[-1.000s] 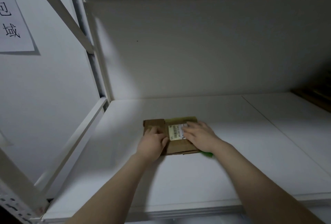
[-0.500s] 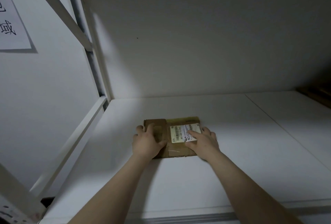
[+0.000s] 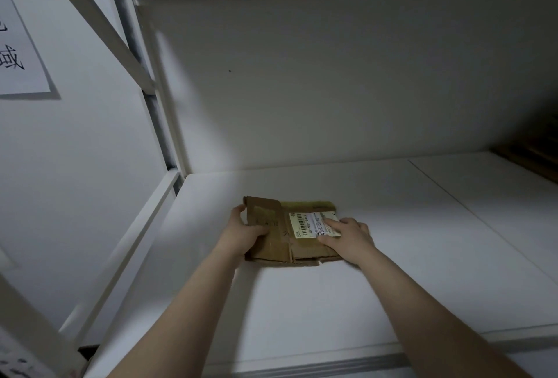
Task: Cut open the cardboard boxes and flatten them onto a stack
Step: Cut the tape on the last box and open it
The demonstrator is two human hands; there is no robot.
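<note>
A flattened brown cardboard box (image 3: 273, 246) lies on the white shelf board (image 3: 332, 302), with a white barcode label (image 3: 306, 223) on its right half. My left hand (image 3: 244, 231) grips the box's left edge, fingers round the far side and thumb on top. My right hand (image 3: 348, 235) rests on the right half, with straight fingers pressing on the label. No knife shows in the head view.
The shelf's white back panel (image 3: 332, 84) rises just behind the box. A white upright and slanted brace (image 3: 114, 36) stand at the left. A paper sign (image 3: 18, 57) hangs on the left wall. Brown cardboard (image 3: 534, 157) shows at the far right.
My left hand slid from the box's top to its left edge and took hold of it. My right hand drew back toward the right half. The green thing under my right wrist is gone from view.
</note>
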